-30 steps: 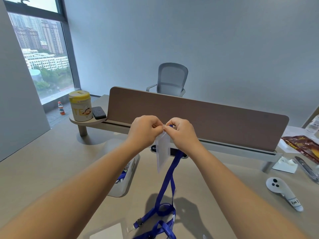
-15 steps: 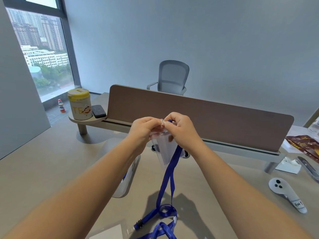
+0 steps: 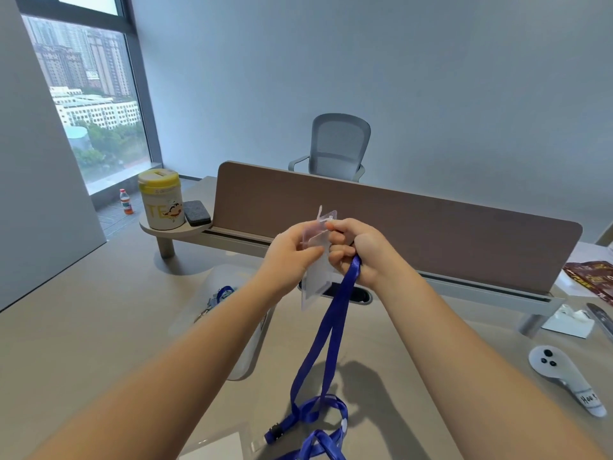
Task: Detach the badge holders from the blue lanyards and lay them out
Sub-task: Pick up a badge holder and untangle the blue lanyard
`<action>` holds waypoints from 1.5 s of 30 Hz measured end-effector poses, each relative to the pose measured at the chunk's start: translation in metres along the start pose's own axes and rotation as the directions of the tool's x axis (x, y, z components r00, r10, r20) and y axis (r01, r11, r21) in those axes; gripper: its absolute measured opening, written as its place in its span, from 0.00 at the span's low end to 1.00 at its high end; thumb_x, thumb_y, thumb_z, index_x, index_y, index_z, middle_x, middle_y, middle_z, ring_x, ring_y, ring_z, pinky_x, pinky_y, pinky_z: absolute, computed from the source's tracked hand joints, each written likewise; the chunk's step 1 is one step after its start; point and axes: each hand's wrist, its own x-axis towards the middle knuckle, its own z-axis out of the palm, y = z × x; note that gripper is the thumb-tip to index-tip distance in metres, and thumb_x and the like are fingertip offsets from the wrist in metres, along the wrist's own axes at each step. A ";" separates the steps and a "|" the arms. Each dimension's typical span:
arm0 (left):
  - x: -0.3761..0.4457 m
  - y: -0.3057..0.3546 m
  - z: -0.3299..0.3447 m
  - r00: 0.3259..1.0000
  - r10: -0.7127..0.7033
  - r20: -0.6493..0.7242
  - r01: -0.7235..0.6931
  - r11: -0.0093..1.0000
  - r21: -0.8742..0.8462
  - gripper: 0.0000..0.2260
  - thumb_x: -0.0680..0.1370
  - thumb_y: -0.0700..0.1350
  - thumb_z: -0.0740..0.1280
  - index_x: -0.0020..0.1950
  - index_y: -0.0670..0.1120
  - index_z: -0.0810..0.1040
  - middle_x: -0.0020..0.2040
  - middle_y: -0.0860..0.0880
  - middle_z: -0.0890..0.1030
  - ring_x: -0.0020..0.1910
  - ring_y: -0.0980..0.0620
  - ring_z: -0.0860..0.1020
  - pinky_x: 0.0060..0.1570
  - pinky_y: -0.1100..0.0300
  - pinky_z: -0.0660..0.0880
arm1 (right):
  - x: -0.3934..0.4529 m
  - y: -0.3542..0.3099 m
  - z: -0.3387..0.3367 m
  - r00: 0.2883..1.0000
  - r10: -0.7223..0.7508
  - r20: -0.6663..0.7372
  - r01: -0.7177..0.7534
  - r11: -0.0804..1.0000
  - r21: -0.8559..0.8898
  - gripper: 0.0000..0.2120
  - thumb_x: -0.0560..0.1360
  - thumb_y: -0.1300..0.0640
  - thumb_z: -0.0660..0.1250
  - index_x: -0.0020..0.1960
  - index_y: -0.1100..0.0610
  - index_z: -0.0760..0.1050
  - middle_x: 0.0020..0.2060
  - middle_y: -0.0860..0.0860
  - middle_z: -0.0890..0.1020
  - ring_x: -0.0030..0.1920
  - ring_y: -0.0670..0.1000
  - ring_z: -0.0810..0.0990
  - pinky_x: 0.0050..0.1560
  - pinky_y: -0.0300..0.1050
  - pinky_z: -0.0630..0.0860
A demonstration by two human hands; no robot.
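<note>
Above the desk I hold a clear badge holder (image 3: 315, 277) upright between both hands. My left hand (image 3: 292, 254) pinches its left edge. My right hand (image 3: 356, 250) grips its top and the upper end of a blue lanyard (image 3: 326, 340), which hangs down to a loose coil on the desk near the front edge. The clasp is hidden inside my right fist. A second clear badge holder (image 3: 215, 446) lies flat on the desk at the bottom. A white bin (image 3: 238, 330) under my left forearm holds more blue lanyards (image 3: 224, 293).
A brown divider panel (image 3: 414, 227) runs across the desk behind my hands. On the left shelf stand a yellow-lidded canister (image 3: 161, 199) and a dark pad (image 3: 196, 212). A white controller (image 3: 564, 376), a tissue pack (image 3: 569, 322) and a red packet (image 3: 593, 280) lie at the right.
The badge holder has been lifted and turned so its top sticks up above my fingers. My right hand has closed lower around the lanyard's end. The view has tilted slightly.
</note>
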 end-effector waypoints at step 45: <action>-0.070 -0.121 -0.020 0.953 -0.192 -0.234 0.283 0.841 0.462 0.13 0.76 0.37 0.59 0.56 0.45 0.78 0.49 0.40 0.83 0.47 0.45 0.78 0.45 0.57 0.73 | 0.053 0.222 -0.102 0.939 0.199 -0.280 -0.315 0.172 -0.933 0.26 0.69 0.41 0.67 0.62 0.54 0.73 0.74 0.54 0.57 0.73 0.58 0.55 0.72 0.59 0.57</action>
